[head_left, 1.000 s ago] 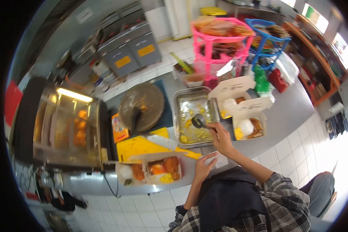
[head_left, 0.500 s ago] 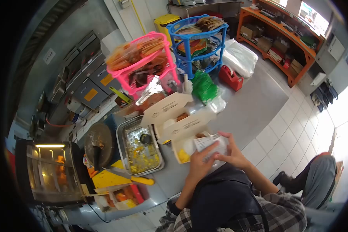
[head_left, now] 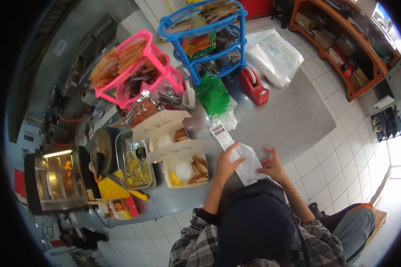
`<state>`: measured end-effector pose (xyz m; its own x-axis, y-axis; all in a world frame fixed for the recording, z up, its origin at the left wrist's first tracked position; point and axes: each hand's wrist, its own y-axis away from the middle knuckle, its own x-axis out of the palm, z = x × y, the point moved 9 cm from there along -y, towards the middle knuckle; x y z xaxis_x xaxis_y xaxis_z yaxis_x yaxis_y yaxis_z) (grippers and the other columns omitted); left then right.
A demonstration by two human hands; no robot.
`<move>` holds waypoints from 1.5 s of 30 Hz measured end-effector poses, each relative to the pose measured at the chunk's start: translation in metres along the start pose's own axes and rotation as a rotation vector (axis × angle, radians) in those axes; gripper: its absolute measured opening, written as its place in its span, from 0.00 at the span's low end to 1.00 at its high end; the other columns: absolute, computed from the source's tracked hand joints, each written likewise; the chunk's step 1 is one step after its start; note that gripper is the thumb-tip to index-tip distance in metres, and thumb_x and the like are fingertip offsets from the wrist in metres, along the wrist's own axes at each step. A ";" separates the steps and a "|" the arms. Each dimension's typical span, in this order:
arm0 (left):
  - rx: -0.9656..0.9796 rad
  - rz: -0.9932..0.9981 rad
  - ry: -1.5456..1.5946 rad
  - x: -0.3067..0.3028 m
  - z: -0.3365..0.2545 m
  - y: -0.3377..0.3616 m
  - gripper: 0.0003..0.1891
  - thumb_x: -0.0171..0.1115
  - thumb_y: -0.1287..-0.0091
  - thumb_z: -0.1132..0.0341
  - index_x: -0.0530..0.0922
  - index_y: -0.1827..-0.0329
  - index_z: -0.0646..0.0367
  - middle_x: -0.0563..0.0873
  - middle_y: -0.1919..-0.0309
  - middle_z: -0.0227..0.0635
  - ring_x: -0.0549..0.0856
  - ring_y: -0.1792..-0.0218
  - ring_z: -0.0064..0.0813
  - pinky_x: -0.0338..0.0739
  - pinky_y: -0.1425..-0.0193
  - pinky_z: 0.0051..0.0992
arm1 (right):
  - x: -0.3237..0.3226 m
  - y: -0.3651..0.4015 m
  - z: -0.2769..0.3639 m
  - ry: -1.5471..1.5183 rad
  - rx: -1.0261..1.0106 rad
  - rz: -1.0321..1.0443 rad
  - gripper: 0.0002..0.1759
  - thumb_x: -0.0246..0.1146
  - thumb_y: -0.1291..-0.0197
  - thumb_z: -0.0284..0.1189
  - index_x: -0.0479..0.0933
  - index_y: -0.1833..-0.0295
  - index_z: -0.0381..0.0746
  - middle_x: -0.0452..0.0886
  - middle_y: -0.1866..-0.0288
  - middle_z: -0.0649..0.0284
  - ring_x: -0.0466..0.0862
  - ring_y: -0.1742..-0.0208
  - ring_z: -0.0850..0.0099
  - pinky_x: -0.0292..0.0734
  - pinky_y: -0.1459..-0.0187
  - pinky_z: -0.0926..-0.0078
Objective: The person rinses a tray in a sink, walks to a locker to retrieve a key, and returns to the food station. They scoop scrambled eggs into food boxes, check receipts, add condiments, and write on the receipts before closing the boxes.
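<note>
Printed paper receipts [head_left: 249,167] lie spread above the steel table's near edge, between my two hands. A narrower printed strip [head_left: 221,135] sticks out at their upper left. My left hand [head_left: 227,165] grips the left side of the papers, thumb on top. At the right edge, my right hand [head_left: 272,169] pinches the larger receipt with its thumb and fingertips, the index finger raised. Left of my hands stands an open food box [head_left: 168,172] with white rice [head_left: 185,171], browned meat pieces [head_left: 199,169] and something yellow. Behind it is a second open box [head_left: 165,122].
Beyond the boxes are a pink rack [head_left: 158,58], a blue tiered rack [head_left: 178,44], green plastic bags [head_left: 214,95], a red tape dispenser [head_left: 255,89] and clear plastic bags [head_left: 274,58]. A foil-lined tray [head_left: 131,178] and a lit display cabinet [head_left: 60,178] stand left.
The receipts, held bunched between my hands beside the box before, are now spread out flatter and further right of it. The camera view has shifted.
</note>
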<state>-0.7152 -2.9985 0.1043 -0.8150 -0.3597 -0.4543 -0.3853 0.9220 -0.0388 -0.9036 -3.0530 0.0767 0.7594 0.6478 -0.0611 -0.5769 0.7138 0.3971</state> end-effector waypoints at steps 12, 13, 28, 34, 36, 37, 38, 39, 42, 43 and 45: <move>-0.136 0.023 -0.568 -0.006 -0.013 0.003 0.40 0.76 0.58 0.54 0.70 0.36 0.29 0.68 0.49 0.38 0.73 0.48 0.40 0.77 0.53 0.36 | 0.008 -0.031 0.027 0.132 -0.171 0.068 0.46 0.68 0.52 0.18 0.49 0.30 0.42 0.81 0.61 0.56 0.83 0.70 0.72 0.77 0.66 0.76; -0.141 0.017 -0.572 -0.007 -0.012 0.003 0.40 0.76 0.58 0.54 0.70 0.36 0.29 0.68 0.49 0.38 0.73 0.48 0.40 0.77 0.53 0.36 | 0.013 -0.038 0.034 0.107 -0.195 0.084 0.46 0.67 0.52 0.18 0.50 0.30 0.42 0.81 0.61 0.56 0.83 0.68 0.70 0.77 0.64 0.75; -0.216 -0.274 -0.626 -0.003 -0.017 0.013 0.41 0.69 0.57 0.36 0.72 0.36 0.36 0.72 0.52 0.43 0.72 0.54 0.44 0.72 0.53 0.38 | 0.057 -0.053 0.059 0.188 -0.601 0.352 0.48 0.62 0.53 0.16 0.43 0.29 0.34 0.49 0.25 0.48 0.54 0.26 0.50 0.58 0.31 0.61; -0.017 -0.361 -0.741 0.003 -0.021 0.022 0.40 0.66 0.53 0.35 0.70 0.34 0.33 0.73 0.56 0.41 0.72 0.57 0.43 0.70 0.53 0.37 | 0.038 -0.074 0.104 0.598 -0.638 0.241 0.50 0.67 0.57 0.19 0.47 0.28 0.34 0.51 0.25 0.49 0.55 0.27 0.51 0.62 0.34 0.60; -0.001 -0.402 -0.706 -0.003 -0.028 0.021 0.38 0.64 0.51 0.35 0.70 0.34 0.31 0.73 0.56 0.40 0.72 0.57 0.42 0.70 0.53 0.37 | 0.027 -0.084 0.220 0.457 -0.916 0.137 0.45 0.68 0.54 0.21 0.53 0.30 0.34 0.60 0.30 0.49 0.65 0.32 0.52 0.65 0.36 0.61; 0.002 -0.402 -0.688 -0.002 -0.027 0.023 0.38 0.64 0.51 0.35 0.70 0.34 0.31 0.73 0.56 0.40 0.72 0.57 0.42 0.69 0.53 0.37 | 0.024 -0.087 0.276 0.425 -1.064 0.057 0.37 0.65 0.49 0.20 0.58 0.33 0.34 0.69 0.37 0.50 0.73 0.37 0.56 0.70 0.41 0.64; 0.006 -0.402 -0.670 -0.001 -0.026 0.024 0.38 0.64 0.51 0.35 0.70 0.35 0.31 0.74 0.56 0.40 0.72 0.58 0.42 0.69 0.53 0.37 | 0.022 -0.088 0.332 0.320 -1.086 0.011 0.30 0.60 0.45 0.17 0.62 0.36 0.35 0.76 0.44 0.52 0.77 0.42 0.60 0.74 0.45 0.67; 0.010 -0.413 -0.675 -0.001 -0.024 0.024 0.38 0.64 0.51 0.35 0.70 0.35 0.31 0.74 0.56 0.40 0.72 0.58 0.42 0.69 0.53 0.37 | 0.022 -0.085 0.384 0.221 -1.170 -0.047 0.28 0.59 0.44 0.17 0.63 0.36 0.36 0.79 0.49 0.57 0.79 0.51 0.68 0.73 0.48 0.71; 0.018 -0.401 -0.664 0.001 -0.019 0.025 0.37 0.64 0.50 0.35 0.70 0.34 0.32 0.74 0.56 0.40 0.73 0.58 0.42 0.69 0.52 0.37 | 0.059 -0.126 0.480 0.439 -1.417 -0.017 0.24 0.58 0.44 0.17 0.66 0.41 0.41 0.79 0.49 0.54 0.82 0.56 0.62 0.75 0.51 0.68; 0.035 -0.413 -0.653 0.000 -0.019 0.025 0.38 0.64 0.50 0.35 0.70 0.34 0.33 0.74 0.56 0.40 0.73 0.58 0.42 0.69 0.52 0.37 | 0.076 -0.172 0.489 0.554 -1.378 0.008 0.26 0.60 0.46 0.18 0.65 0.41 0.43 0.79 0.54 0.52 0.81 0.56 0.56 0.75 0.52 0.64; 0.039 -0.418 -0.632 -0.001 -0.022 0.026 0.38 0.63 0.50 0.35 0.70 0.34 0.35 0.75 0.56 0.41 0.73 0.56 0.42 0.69 0.50 0.37 | 0.092 -0.215 0.494 0.669 -1.346 0.029 0.28 0.62 0.48 0.19 0.64 0.41 0.44 0.80 0.60 0.49 0.81 0.56 0.50 0.75 0.54 0.59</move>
<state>-0.7341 -2.9775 0.1236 -0.1967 -0.5409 -0.8177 -0.5824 0.7354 -0.3464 -0.5611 -3.2789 0.4384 0.6835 0.3993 -0.6110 -0.7086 0.1625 -0.6866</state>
